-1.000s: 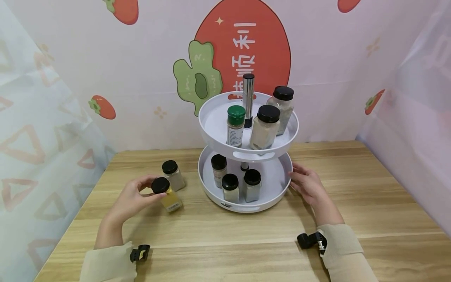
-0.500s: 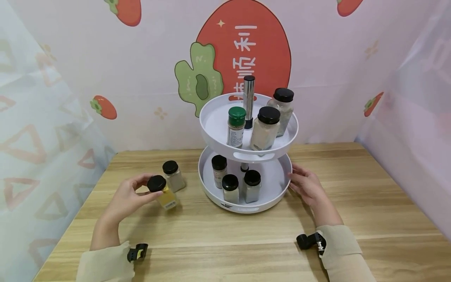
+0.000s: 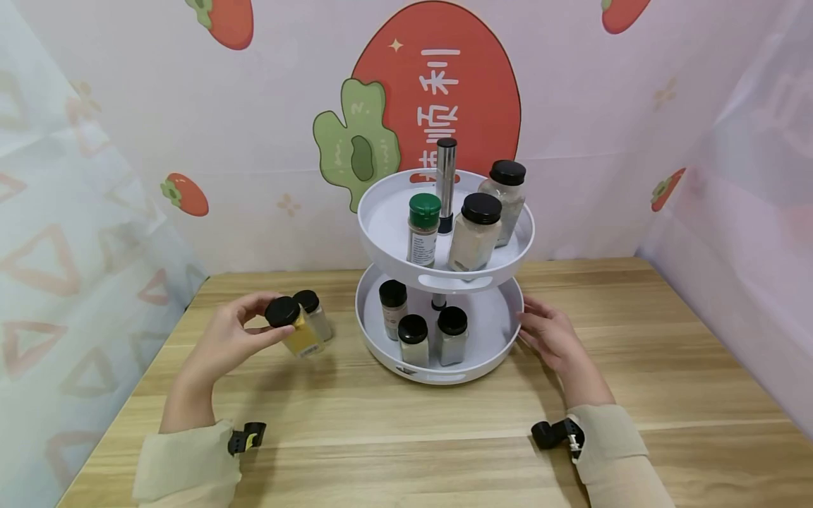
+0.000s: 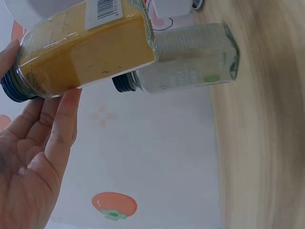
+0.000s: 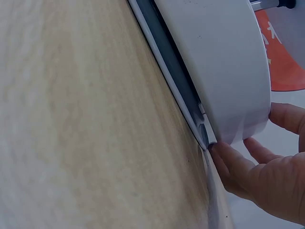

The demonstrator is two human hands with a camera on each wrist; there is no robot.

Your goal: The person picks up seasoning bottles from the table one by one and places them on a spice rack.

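Note:
My left hand [image 3: 225, 339] pinches a glass spice jar of yellow powder [image 3: 301, 339] near its black lid. In the left wrist view the spice jar [image 4: 90, 52] is tilted, its barcode label showing. Close behind it a pale spice jar [image 3: 321, 324] stands on the table, partly covered by the held one. My right hand [image 3: 551, 335] touches the right side of a white two-tier tray [image 3: 489, 370]. In the right wrist view its thumb and fingertips rest against the outside of the tray wall [image 5: 233, 71], the fingers near the base.
A green-capped shaker [image 3: 423, 233] and two black-lidded jars, one at the front [image 3: 474, 236], stand on the upper tier [image 3: 387, 204]. The lower tier carries a shaker [image 3: 393, 310] and two small jars. A wooden table [image 3: 406, 437] meets a printed backdrop [image 3: 254, 141] behind.
My left hand has moved slightly back and left with the yellow jar, which now overlaps the pale jar in the head view. My right hand stays at the tray's side.

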